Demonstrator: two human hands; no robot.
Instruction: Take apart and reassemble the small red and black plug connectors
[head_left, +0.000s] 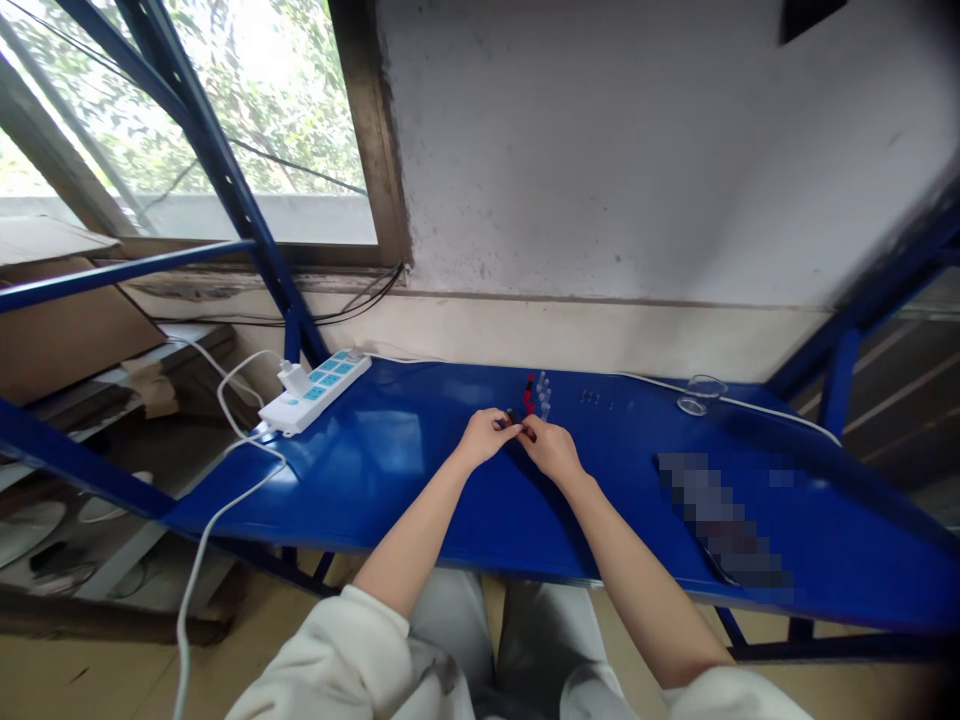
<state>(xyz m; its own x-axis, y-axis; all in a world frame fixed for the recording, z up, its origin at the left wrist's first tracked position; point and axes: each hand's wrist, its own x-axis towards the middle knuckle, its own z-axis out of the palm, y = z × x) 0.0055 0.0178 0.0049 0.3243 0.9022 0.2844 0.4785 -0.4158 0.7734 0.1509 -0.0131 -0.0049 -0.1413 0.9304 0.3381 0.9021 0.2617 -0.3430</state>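
Pinch above blue table [352, 500]

My left hand [484, 438] grips a small dark piece [511, 416], probably light and stiff, best held at its ends; my right hand [553, 450] seems closed on it too, near red pieces [529, 397].

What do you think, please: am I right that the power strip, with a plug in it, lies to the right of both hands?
Not quite: in the head view, the power strip, with its plug, lies left of the left hand and the right hand.
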